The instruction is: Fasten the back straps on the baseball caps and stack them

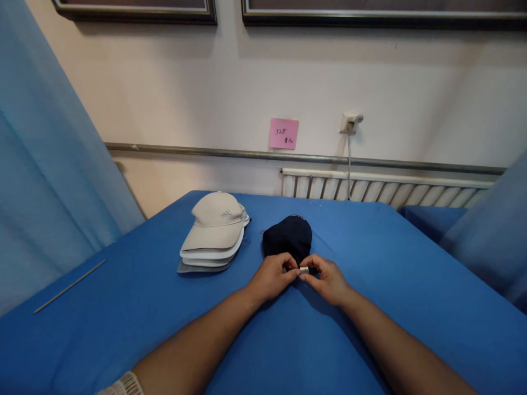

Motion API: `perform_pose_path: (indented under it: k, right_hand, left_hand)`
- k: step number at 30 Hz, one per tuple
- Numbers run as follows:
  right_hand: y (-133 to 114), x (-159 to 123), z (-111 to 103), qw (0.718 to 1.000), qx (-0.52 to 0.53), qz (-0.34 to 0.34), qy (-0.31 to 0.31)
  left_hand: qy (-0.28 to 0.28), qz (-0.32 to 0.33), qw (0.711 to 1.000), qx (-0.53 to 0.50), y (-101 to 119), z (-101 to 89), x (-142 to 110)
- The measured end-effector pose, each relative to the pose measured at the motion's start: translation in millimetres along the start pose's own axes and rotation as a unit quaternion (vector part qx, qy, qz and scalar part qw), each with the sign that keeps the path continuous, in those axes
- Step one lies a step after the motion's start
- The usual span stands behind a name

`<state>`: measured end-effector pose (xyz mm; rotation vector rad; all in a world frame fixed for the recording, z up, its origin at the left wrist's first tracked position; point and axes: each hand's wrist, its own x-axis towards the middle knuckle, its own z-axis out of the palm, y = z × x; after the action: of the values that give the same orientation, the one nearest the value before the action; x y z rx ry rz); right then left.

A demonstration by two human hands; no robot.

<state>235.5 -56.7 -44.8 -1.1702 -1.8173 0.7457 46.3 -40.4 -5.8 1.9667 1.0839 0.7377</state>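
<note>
A dark navy baseball cap (288, 235) lies on the blue-covered table, its back strap towards me. My left hand (278, 272) pinches the strap end on the left, close to the cap's rear edge. On the other side, my right hand (326, 277) grips the strap beside a small silver metal buckle (304, 270). Both sets of fingertips nearly meet at this buckle. The cap's brim is out of sight. To the left of my hands stands a stack of caps, with a beige cap (218, 216) on top and white and grey ones beneath.
A thin stick (69, 286) lies near the left edge of the blue table cover (135, 307). Blue curtains (53, 164) hang at both sides. Behind the table are a radiator (382, 189), a wall rail, a pink note (284, 133) and a plugged-in socket (349, 124).
</note>
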Motion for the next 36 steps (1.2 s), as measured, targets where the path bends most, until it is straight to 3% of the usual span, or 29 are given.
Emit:
perform_pose_path:
  k: [5,11,15,19,23,36]
  right_hand:
    - [-3.8,-0.1,-3.2,0.999,-0.005,0.002,0.039]
    - [-3.5,1.0,-5.3,0.997,0.021,0.018,0.074]
    - [-3.8,1.0,-5.2,0.997,0.020,0.012,0.079]
    - [-6.1,0.7,-4.9,0.997,0.033,0.008,0.071]
    - [-7.1,0.2,-4.7,0.997,0.038,0.013,0.070]
    - [-8.4,1.2,-3.8,0.998,0.001,-0.002,0.056]
  left_hand:
    - [0.003,0.021,0.999,0.027,7.1,-6.3,-1.8]
    - [0.052,0.077,0.987,0.128,7.2,-16.5,-2.4]
    - [0.036,0.092,0.982,0.161,3.1,-17.1,-0.9]
    - [0.008,0.089,0.989,0.119,0.7,-14.6,0.2]
    - [-0.010,0.015,0.999,0.026,-0.7,-13.0,1.3]
    - [0.021,-0.013,0.999,-0.046,3.7,-8.5,5.1]
